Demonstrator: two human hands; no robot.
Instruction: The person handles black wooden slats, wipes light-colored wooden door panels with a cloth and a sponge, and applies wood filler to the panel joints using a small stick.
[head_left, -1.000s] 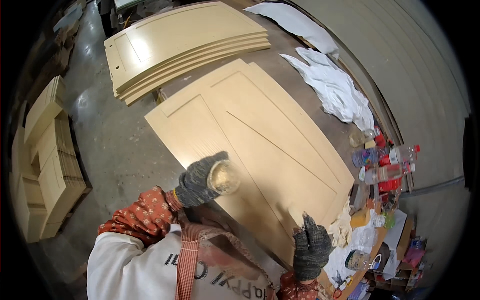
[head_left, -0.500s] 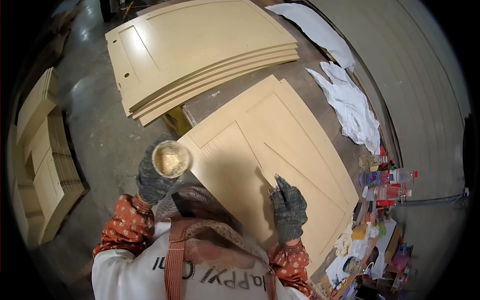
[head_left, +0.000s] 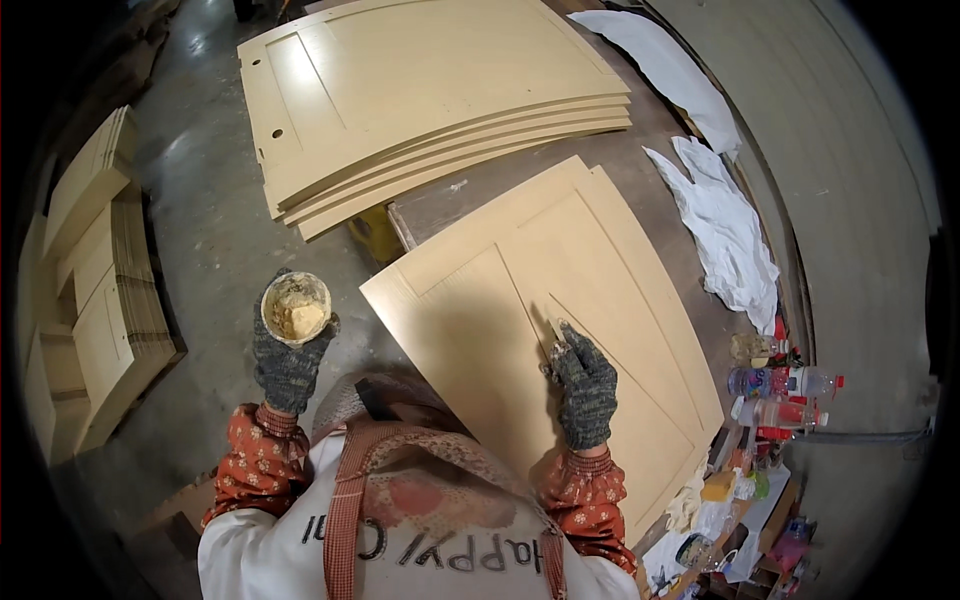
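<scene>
In my gloved left hand (head_left: 288, 372) is a round cup (head_left: 298, 308) of pale beige paste, its mouth tilted up toward me, off the left edge of the panel. My right hand (head_left: 583, 390), in a matching dark grey knit glove, is closed on a small thin scraper (head_left: 556, 326) with a pale smear at its tip. It is over a cream panel (head_left: 480, 370) with grooved lines, near the point where two grooves converge. Fingers hide most of the scraper, and I cannot tell whether its tip touches the surface.
A stack of cream panels (head_left: 440, 80) lies beyond on the brown table (head_left: 440, 205). White cloths (head_left: 720, 235) rest at the right, above plastic bottles (head_left: 785, 382) and assorted clutter. More panels (head_left: 110, 310) are stacked on the floor at left.
My left hand has drawn the cup left, away from the panel's edge. My right hand has turned, so the scraper's tip shows more clearly. The whole view has shifted slightly.
</scene>
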